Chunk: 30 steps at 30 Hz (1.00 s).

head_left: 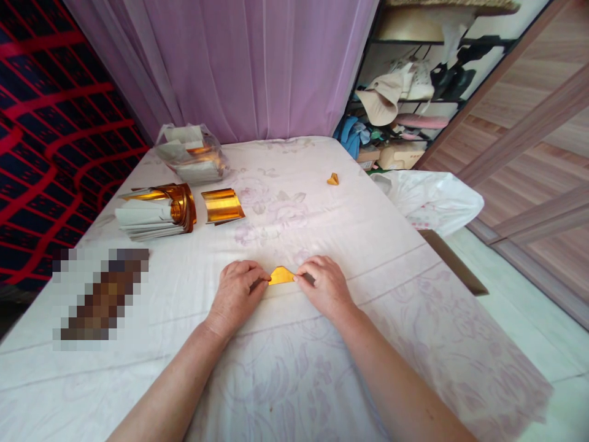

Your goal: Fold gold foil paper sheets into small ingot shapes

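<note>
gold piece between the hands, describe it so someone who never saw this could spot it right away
Start at the white flowered tablecloth and follow both forearms to where the left hand and right hand meet. Pinched between their fingertips is the small folded gold piece, peaked like a low triangle. Unlike the tiny gold piece lying alone farther back, it is held at both ends.

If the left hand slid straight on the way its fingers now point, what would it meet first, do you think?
The left hand points rightward across the sheet, its fingers already on the gold folded paper. That paper comes first; just beyond it are the right hand fingers, pinching its other end.
</note>
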Tool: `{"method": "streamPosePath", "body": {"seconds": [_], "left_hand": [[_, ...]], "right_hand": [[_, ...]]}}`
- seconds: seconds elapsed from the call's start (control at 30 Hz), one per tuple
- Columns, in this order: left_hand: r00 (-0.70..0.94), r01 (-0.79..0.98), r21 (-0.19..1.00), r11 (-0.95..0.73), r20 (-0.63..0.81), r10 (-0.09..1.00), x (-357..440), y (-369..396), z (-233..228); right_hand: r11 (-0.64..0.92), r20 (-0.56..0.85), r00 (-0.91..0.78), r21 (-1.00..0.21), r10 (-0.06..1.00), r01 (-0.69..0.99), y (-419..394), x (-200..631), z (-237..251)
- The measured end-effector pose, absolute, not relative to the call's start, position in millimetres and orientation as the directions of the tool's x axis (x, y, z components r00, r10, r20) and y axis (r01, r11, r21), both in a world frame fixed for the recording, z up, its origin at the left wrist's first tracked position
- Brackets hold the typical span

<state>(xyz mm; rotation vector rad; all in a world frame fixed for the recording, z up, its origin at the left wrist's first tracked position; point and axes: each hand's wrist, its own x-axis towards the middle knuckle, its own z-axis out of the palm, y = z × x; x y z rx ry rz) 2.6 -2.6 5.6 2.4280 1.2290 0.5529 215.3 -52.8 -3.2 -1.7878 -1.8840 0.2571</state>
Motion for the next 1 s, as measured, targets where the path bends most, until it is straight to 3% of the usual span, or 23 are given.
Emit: {"method": "streamPosePath", "body": {"seconds": [0.2,0.37,0.5,0.67,0.83,1.0], "left_hand": [[0.521,0.672,0.513,-0.534,0.186,0.833,-0.2,1.3,0.7],[0.527,0.651,0.552,-0.521,0.165,0.834,-2.0,4.5,-0.3],[0.505,0.67,0.543,-0.505,0.164,0.847,2.2,2.4,3.2],[0.471,0.726,0.5,-0.472,0.138,0.871,7.3,-1.2,6.6],[0.474,0.727,0.5,-0.471,0.131,0.871,4.5,0.4,3.1],[0.496,0.709,0.496,-0.501,0.154,0.854,1.6,2.4,-1.6]], "right_hand": [[0.075,0.166,0.019,-0.543,0.986,0.836,-50.8,220.2,-4.8],[0.111,0.187,-0.008,-0.55,0.982,0.828,-51.1,220.4,-4.8],[0.083,0.229,0.038,-0.496,0.973,0.864,-52.4,211.4,-1.8],[-0.026,0.175,0.118,-0.455,0.978,0.89,-51.2,203.7,0.0],[0.019,0.164,0.078,-0.517,0.983,0.856,-48.8,213.9,-7.3],[0.14,0.248,0.006,-0.566,0.969,0.813,-47.7,226.1,-15.8]]}}
